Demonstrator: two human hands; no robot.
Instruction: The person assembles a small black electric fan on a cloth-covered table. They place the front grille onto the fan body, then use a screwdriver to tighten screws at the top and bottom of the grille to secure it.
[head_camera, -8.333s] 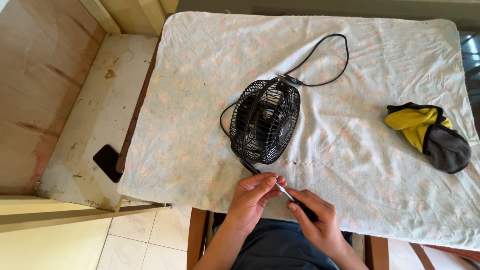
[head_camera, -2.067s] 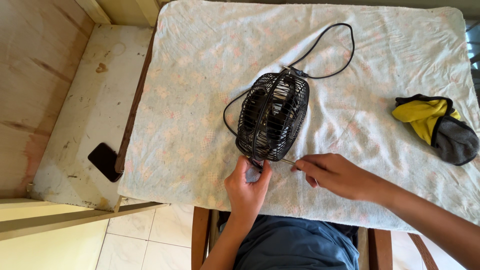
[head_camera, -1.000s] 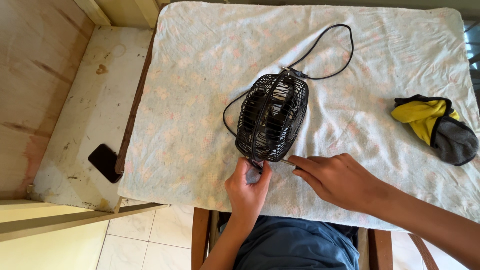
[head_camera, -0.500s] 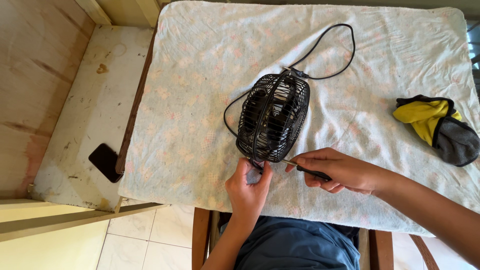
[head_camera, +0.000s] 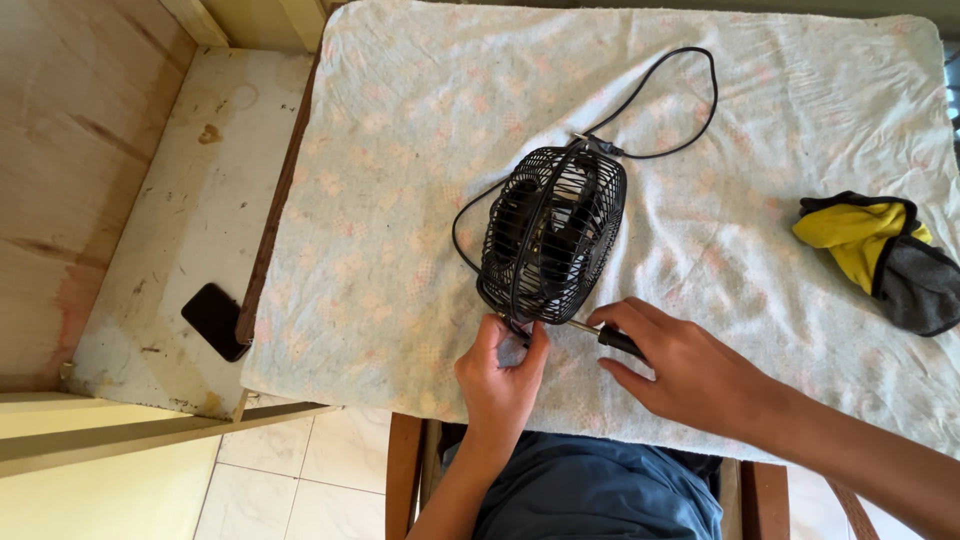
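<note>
At the near edge of the desk (head_camera: 300, 395), the left hand (head_camera: 498, 380) pinches the bottom of the fan (head_camera: 552, 247), its fingers (head_camera: 487, 335) closed on the black foot where the cage meets the cloth (head_camera: 400, 170). Just right of it, the right hand (head_camera: 690, 370) has its fingers curled around the dark handle of a screwdriver (head_camera: 608, 336), whose thin metal shaft points left into the fan's base, touching it beside the left thumb. The fan stands on edge near the middle of the cloth, a black wire cage with dark blades inside. Its cord (head_camera: 680, 100) runs from the top of the cage in a loop toward the far right. Farther right lies a yellow and grey glove (head_camera: 880, 255). Off the desk to the left, a black phone (head_camera: 216, 320) lies on a stained ledge (head_camera: 180, 220).
</note>
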